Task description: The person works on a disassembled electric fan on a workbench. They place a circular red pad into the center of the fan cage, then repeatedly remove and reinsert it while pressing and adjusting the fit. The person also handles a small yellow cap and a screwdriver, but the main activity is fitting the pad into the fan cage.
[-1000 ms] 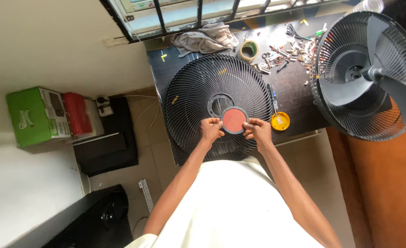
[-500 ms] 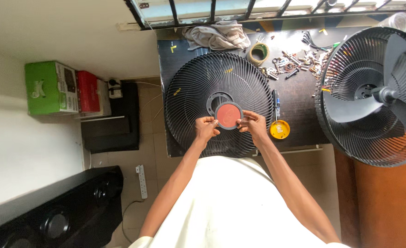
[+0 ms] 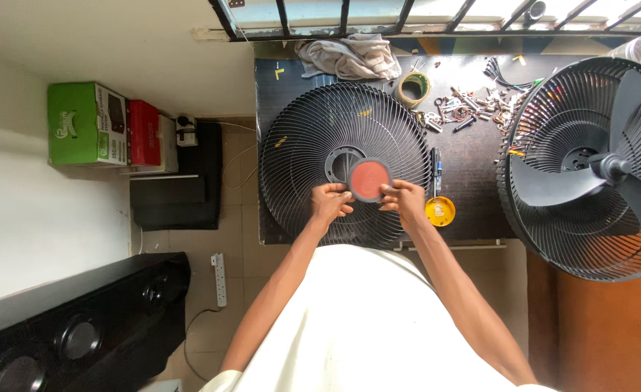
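A round red disc with a dark rim [image 3: 368,180] is held between both hands just above a black fan grille [image 3: 302,156] that lies flat on a dark table [image 3: 469,163]. My left hand [image 3: 330,201] pinches the disc's left edge. My right hand [image 3: 402,199] grips its right edge. The disc sits slightly below and right of the grille's round centre opening [image 3: 341,158].
A fan with grey blades and rear grille [image 3: 596,170] stands at the right. A yellow tape measure [image 3: 440,211], a screwdriver [image 3: 435,167], a tape roll [image 3: 413,88], loose screws and a grey cloth [image 3: 349,56] lie on the table. Boxes [image 3: 81,125] and black speakers [image 3: 81,327] sit at the left.
The view has shifted so the table sits further right and lower. Both hands have kept hold of the red disc over the grille's centre.
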